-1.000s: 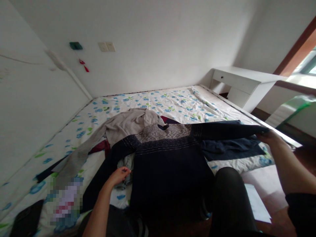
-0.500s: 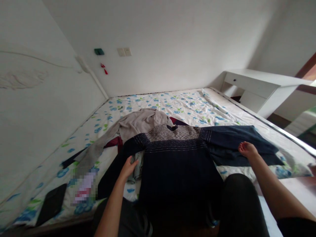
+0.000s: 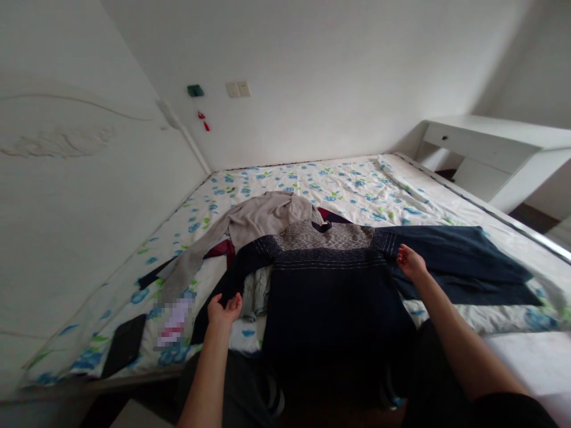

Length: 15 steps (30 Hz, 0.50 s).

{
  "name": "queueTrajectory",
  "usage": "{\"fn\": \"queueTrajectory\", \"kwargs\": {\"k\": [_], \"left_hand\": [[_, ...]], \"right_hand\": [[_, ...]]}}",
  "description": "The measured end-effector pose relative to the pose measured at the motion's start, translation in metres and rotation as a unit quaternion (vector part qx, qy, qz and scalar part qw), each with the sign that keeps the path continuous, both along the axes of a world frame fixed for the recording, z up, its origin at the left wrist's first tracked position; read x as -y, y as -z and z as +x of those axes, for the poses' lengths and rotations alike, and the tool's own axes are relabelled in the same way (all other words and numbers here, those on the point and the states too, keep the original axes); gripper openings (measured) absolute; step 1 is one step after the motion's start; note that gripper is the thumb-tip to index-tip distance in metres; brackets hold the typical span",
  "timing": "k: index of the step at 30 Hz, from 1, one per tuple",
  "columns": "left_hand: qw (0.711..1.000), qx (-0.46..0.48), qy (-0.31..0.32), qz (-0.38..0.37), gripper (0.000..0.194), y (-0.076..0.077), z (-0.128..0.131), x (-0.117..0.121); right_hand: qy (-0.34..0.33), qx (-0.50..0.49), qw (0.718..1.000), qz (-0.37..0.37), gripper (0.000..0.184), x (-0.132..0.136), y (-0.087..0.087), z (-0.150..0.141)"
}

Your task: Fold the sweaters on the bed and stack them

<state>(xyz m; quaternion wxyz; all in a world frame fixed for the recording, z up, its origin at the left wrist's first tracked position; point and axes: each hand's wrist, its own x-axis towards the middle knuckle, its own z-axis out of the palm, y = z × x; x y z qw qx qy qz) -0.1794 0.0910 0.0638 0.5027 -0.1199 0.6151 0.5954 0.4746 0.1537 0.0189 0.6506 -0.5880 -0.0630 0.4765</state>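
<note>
A dark navy sweater (image 3: 330, 291) with a grey patterned yoke lies spread face up on the bed, its hem toward me. My left hand (image 3: 225, 309) curls round the sweater's left sleeve near the bed's front edge. My right hand (image 3: 410, 261) rests with bent fingers on the right sleeve (image 3: 459, 261) close to the shoulder seam; that sleeve lies stretched out to the right. A grey garment (image 3: 254, 220) lies crumpled just behind the sweater, with a dark red piece under it.
The bed has a white sheet (image 3: 339, 184) with blue flowers. A black flat object (image 3: 125, 345) lies near the bed's front left corner. A white headboard (image 3: 75, 196) runs along the left. A white desk (image 3: 499, 154) stands at the right.
My right hand let the sleeve's end drop and moved left along it to the shoulder. My left hand slid down the left sleeve. The view swung left.
</note>
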Motion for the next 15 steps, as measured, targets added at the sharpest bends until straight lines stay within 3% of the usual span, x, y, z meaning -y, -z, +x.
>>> {"fn": "queueTrajectory", "kwargs": {"k": [7,12,15], "left_hand": [[0.998,0.057,-0.035,-0.006,0.050,-0.001,0.002,-0.007],[0.994,-0.064,-0.080,-0.025,0.037,-0.002,-0.008,-0.003],[0.987,-0.117,-0.104,-0.027,0.032,-0.012,-0.022,-0.007]], "right_hand": [[0.040,-0.065,0.997,-0.026,0.015,0.008,-0.009,0.014],[0.034,-0.068,0.997,-0.023,0.014,0.009,-0.008,0.019],[0.011,-0.047,0.999,-0.015,0.021,0.009,-0.006,0.022]]}}
